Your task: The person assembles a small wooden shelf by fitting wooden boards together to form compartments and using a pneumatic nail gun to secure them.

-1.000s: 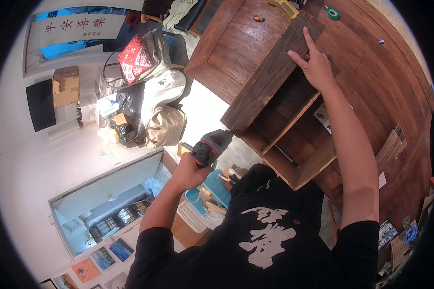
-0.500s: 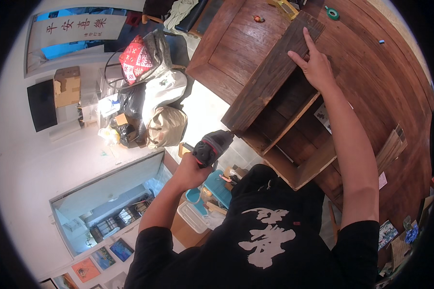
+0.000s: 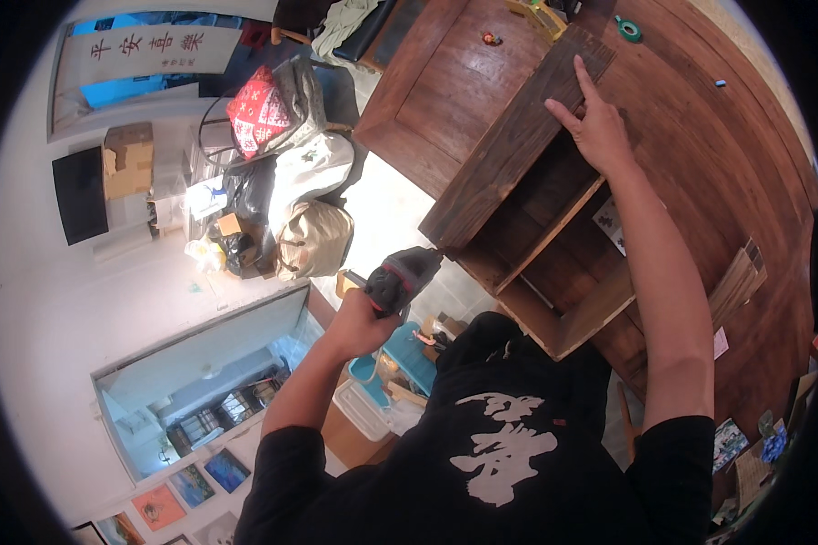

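Note:
My left hand (image 3: pixel 362 323) is wrapped round the grip of a black and red power drill (image 3: pixel 404 278). The drill's nose points at the left corner of a dark wooden box (image 3: pixel 568 338) and is at or very close to it; the tip is too small to make out. A dark brown plank (image 3: pixel 509 145) forms the box's far left side. My right hand (image 3: pixel 598 132) lies on the plank's far end with thumb and forefinger stretched apart, the other fingers partly hidden behind the edge. A thin divider (image 3: pixel 551 234) splits the box's open inside into compartments.
The box stands on a large brown wooden table (image 3: pixel 700 163). Green tape (image 3: pixel 627 29), a yellow tool (image 3: pixel 538 18) and wooden strips (image 3: pixel 738 282) lie on it. Bags (image 3: pixel 314 241) are piled on the floor to the left. A blue bin (image 3: pixel 413 356) stands below the drill.
The view has shifted very slightly. Both hands, the drill and the box hold the same places relative to each other.

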{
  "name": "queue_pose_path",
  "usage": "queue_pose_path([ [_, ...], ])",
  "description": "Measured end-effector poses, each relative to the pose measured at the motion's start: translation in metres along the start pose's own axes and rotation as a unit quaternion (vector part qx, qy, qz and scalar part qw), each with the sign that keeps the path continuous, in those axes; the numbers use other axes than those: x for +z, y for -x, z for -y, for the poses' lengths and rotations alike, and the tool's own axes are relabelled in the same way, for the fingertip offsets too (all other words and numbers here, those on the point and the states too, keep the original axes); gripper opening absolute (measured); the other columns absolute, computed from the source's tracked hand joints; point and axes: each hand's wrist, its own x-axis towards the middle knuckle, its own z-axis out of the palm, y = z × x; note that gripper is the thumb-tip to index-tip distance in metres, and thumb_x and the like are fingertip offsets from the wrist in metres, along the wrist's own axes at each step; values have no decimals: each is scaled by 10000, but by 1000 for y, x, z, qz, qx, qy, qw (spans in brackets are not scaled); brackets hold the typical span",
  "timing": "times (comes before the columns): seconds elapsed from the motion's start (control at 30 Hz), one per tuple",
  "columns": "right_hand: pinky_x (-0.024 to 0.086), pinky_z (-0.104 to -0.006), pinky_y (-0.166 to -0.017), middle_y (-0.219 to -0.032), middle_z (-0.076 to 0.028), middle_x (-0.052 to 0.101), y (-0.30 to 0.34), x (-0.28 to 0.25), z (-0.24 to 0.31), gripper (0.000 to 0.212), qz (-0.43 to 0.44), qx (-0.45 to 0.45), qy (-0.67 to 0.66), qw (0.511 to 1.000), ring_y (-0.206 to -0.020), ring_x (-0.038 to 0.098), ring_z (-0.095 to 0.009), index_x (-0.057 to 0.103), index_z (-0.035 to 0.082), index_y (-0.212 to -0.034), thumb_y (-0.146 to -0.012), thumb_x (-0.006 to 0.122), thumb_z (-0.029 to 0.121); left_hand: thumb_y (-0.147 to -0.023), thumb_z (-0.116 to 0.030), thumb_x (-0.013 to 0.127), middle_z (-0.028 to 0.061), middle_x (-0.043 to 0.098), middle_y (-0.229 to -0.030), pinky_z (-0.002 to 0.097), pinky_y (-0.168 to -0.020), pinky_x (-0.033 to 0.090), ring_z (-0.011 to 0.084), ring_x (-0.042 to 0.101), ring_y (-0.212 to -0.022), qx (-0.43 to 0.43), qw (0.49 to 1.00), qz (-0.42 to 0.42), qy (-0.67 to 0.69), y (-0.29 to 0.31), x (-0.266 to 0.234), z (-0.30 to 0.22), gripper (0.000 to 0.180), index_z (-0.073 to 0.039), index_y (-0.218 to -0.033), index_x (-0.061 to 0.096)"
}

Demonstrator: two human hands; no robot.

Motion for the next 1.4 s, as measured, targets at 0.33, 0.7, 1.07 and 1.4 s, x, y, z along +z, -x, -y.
queue_pose_path([
  [0.33,534,-509,-939,-946,-229,740,0,-2,2,949,17,3,2,1000,-998,731,-424,232,285,-1700,-949,711,610,-809,-35,683,170,692,-769,385,-724,546,203,648,-721,-40,998,15,41,10,8,-2,207,21,-1008,697],
  [0.7,535,-509,-965,-995,-248,753,2,-8,11,934,36,25,-3,999,-1070,720,-446,253,264,-1696,-953,716,590,-826,-44,679,175,700,-787,378,-724,550,218,663,-728,9,1000,2,14,6,11,-1,212,20,-1026,705],
  [1.07,526,-479,-987,-1054,-240,755,2,-12,16,931,43,39,7,998,-1101,717,-420,250,249,-1697,-960,719,569,-820,-47,674,185,705,-805,388,-738,552,253,680,-740,17,1000,0,9,6,15,-3,226,16,-1036,695],
  [1.4,542,-501,-946,-970,-242,753,2,-4,4,941,9,-3,-2,1000,-1036,732,-431,246,246,-1698,-956,717,583,-815,-58,679,201,707,-819,401,-749,555,269,691,-756,16,1000,-4,17,5,18,4,235,30,-1032,682],
])
